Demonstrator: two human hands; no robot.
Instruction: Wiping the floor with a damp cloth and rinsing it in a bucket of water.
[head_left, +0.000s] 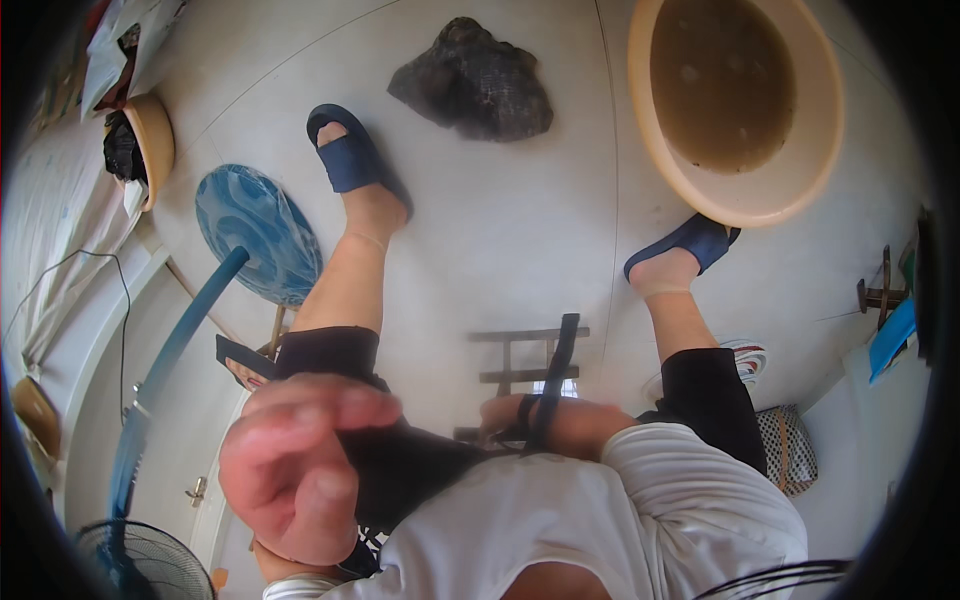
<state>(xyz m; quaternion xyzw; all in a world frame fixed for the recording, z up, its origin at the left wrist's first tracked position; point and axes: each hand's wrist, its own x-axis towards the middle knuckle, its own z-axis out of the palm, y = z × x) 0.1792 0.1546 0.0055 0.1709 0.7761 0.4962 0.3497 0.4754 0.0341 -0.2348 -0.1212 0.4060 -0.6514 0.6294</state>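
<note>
My left hand is raised close to the camera, blurred, its fingers loosely curled and the thumb apart from them. Nothing shows in its palm. My right hand is low in front of my body, partly hidden by a black strap that crosses the wrist area. Whether its fingers grip the strap cannot be made out. On the floor ahead lies a dark grey, crumpled lump, which looks like a soiled cloth. A cream plastic basin with murky brown water stands at the upper right.
At left stands a blue pedestal fan with a plastic-wrapped base, pole and grille. Dark wooden bars show between my legs. A bin holds a black bag. My right slipper is by the basin; a checked bag sits right.
</note>
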